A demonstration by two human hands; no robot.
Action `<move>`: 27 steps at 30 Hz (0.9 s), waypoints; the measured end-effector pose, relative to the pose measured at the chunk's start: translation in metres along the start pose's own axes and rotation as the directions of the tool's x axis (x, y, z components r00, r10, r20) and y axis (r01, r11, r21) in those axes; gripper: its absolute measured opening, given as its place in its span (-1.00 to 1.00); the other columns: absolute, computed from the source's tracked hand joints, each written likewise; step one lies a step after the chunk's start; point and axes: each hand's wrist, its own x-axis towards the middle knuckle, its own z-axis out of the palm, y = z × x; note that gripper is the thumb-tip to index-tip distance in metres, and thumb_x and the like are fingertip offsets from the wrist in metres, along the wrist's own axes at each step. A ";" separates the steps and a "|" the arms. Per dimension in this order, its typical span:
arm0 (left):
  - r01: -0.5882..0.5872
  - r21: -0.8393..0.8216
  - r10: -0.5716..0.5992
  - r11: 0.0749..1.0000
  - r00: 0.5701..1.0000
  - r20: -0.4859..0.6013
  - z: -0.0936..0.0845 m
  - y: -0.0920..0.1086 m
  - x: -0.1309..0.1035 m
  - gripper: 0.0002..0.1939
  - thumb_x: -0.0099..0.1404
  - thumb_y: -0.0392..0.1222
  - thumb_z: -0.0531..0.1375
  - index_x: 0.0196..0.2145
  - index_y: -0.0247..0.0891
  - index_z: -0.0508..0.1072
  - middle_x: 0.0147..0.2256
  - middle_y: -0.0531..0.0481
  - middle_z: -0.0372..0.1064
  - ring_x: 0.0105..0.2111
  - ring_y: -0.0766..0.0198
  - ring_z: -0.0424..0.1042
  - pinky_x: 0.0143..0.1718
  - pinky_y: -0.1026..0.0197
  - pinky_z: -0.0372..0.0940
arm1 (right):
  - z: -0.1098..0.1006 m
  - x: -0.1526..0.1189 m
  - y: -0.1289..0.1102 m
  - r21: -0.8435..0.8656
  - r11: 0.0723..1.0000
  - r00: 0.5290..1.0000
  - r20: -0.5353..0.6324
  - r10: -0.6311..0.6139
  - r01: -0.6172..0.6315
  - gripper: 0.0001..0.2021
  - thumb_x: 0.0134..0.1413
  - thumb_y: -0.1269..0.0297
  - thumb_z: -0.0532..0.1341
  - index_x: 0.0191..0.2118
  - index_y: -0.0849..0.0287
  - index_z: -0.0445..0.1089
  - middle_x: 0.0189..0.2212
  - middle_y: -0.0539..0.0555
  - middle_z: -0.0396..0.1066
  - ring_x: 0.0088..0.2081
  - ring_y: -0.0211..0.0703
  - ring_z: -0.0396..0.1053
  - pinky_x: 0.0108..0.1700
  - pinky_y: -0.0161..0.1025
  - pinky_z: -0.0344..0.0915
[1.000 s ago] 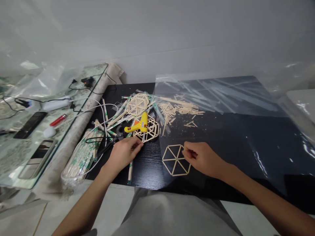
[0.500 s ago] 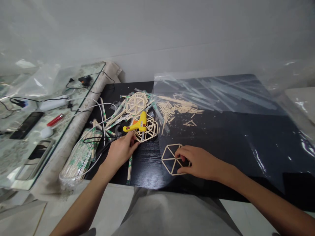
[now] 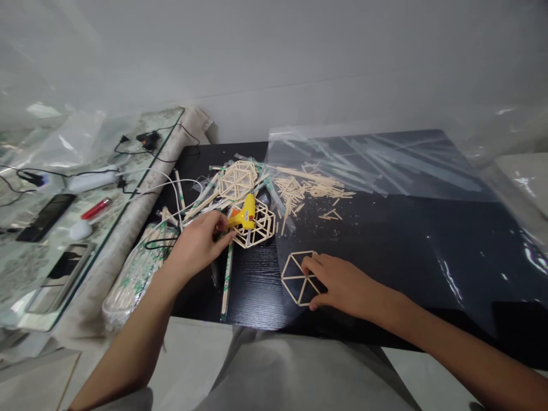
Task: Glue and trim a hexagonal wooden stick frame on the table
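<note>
My left hand (image 3: pixel 194 242) is at the handle of a yellow hot glue gun (image 3: pixel 246 214); its fingers curl round the handle, partly hiding it, and the thumb lies below. The gun rests on a lattice of wooden sticks (image 3: pixel 261 234). Lower on the table, a flat hexagonal stick frame with spokes (image 3: pixel 295 278) lies under my right hand (image 3: pixel 338 282). Fingers and thumb of that hand grip the frame's right part, with fingertips near its centre and thumb at the lower edge. Another hexagonal lattice (image 3: pixel 237 180) lies farther back.
Loose short sticks (image 3: pixel 299 188) are heaped behind the frame, on a transparent sheet (image 3: pixel 385 228) over the black table (image 3: pixel 257 297). Bagged sticks (image 3: pixel 137 274) and a white cable (image 3: pixel 177 194) lie left. A glass-topped surface (image 3: pixel 107 228) holds phones and a red object (image 3: pixel 96 208).
My left hand has moved up and left from the lattice's edge onto the glue gun's handle. My right hand has shifted slightly, its thumb and fingers a little farther apart; the hexagonal frame stays put.
</note>
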 end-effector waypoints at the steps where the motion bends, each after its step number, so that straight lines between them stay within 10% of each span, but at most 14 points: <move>1: -0.029 0.013 0.029 1.000 0.999 -0.034 -0.001 -0.001 0.005 -0.77 0.39 0.01 0.23 -0.19 -0.18 0.36 -0.22 -0.04 0.42 -0.22 0.11 0.45 -0.17 0.11 0.33 | 0.000 0.000 0.000 0.003 1.000 1.000 0.004 0.002 -0.002 -0.50 -0.07 0.19 0.57 -0.09 0.15 0.35 -0.05 0.15 0.48 -0.01 0.14 0.45 -0.07 -0.09 0.28; 16: -0.094 0.120 0.081 0.988 0.990 0.114 0.016 -0.010 0.033 -0.79 0.44 -0.24 0.11 -0.01 -0.25 0.41 -0.05 -0.20 0.42 -0.06 0.02 0.46 0.05 0.00 0.38 | -0.001 0.001 0.003 0.083 0.997 1.000 0.018 -0.013 0.011 -0.52 -0.08 0.22 0.56 -0.11 0.13 0.34 -0.05 0.14 0.46 -0.02 0.10 0.41 -0.06 -0.12 0.26; 23: -0.177 0.039 0.178 0.983 0.984 -0.031 0.012 -0.008 0.022 -0.78 0.49 -0.22 0.05 0.03 -0.25 0.36 -0.04 -0.20 0.40 -0.02 0.05 0.43 0.08 0.02 0.37 | -0.002 0.002 0.001 0.079 0.997 1.000 0.025 0.000 -0.002 -0.49 -0.10 0.23 0.58 -0.10 0.14 0.34 -0.05 0.15 0.46 -0.01 0.12 0.42 -0.06 -0.13 0.27; 27: -0.025 0.088 0.041 0.996 0.981 -0.188 -0.008 -0.018 0.024 -0.76 0.47 -0.18 0.08 0.05 -0.24 0.35 -0.02 -0.20 0.39 0.00 0.03 0.43 0.08 0.02 0.36 | 0.000 0.002 0.003 0.070 0.997 1.000 0.013 -0.014 0.013 -0.49 -0.10 0.21 0.58 -0.11 0.13 0.33 -0.05 0.14 0.46 -0.02 0.12 0.42 -0.06 -0.12 0.26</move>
